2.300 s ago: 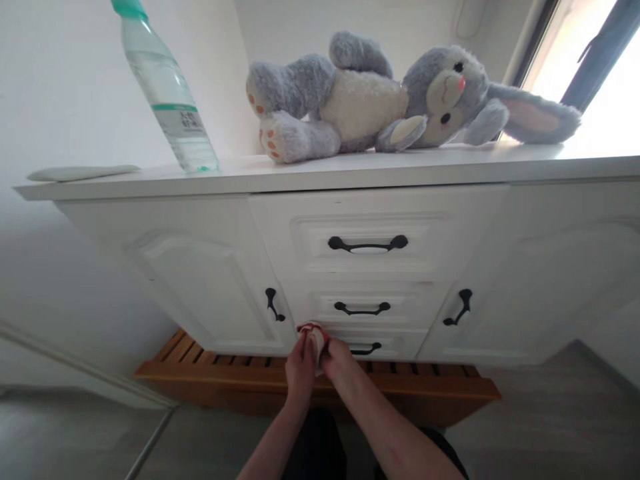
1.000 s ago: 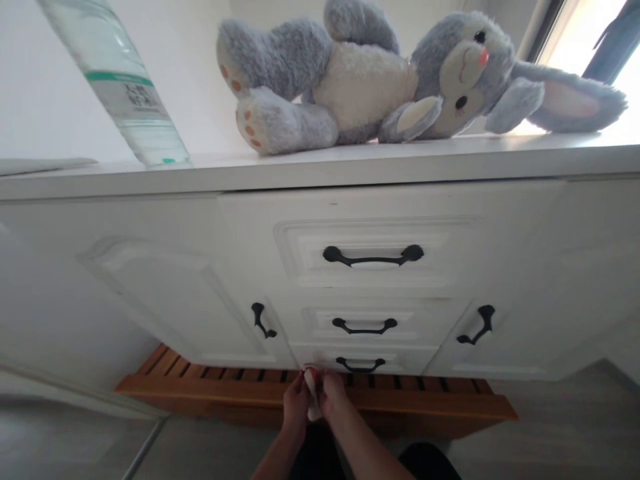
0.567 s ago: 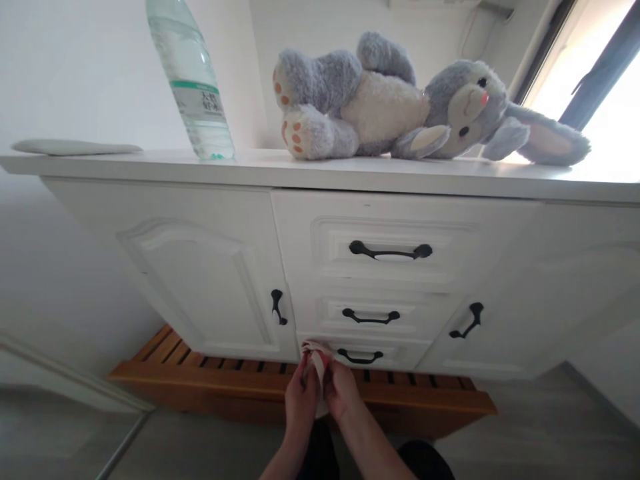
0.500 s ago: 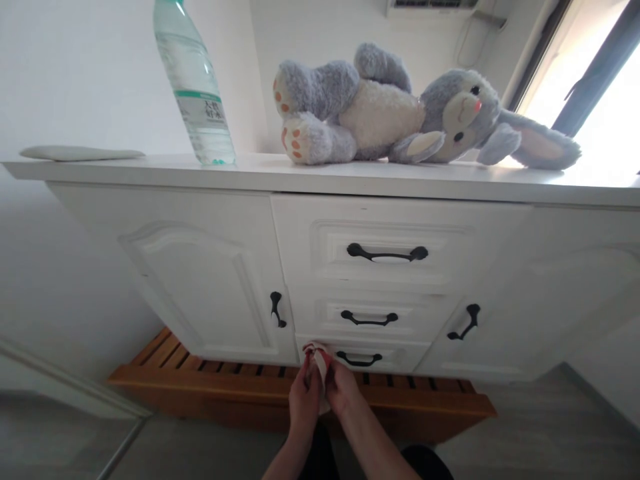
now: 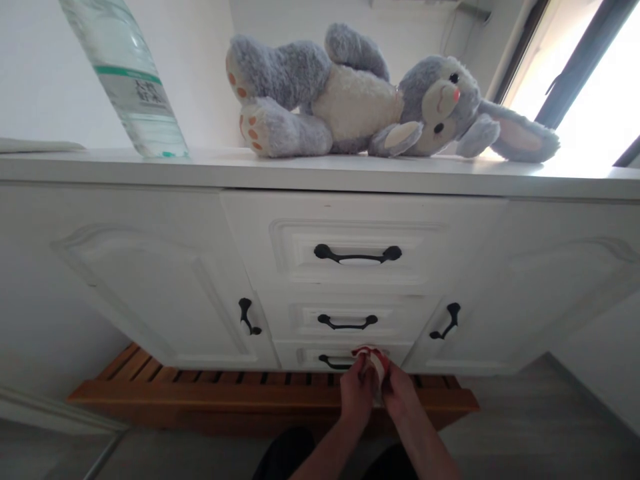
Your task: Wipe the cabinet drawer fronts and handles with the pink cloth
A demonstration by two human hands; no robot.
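Note:
My left hand and my right hand are pressed together low in the view, both gripping a small white and red item that looks like folded cloth; what it is exactly I cannot tell. The hands sit in front of the lowest drawer's black handle of a white cabinet.
On the cabinet top lie a grey and white plush rabbit and a clear water bottle with a green label band. Two more drawers with black handles sit above. A slatted wooden platform runs under the cabinet. A bright window is at upper right.
The view shifted, so my hands with the white and red item now appear further right, before the lowest drawer's handle. The grip looks the same.

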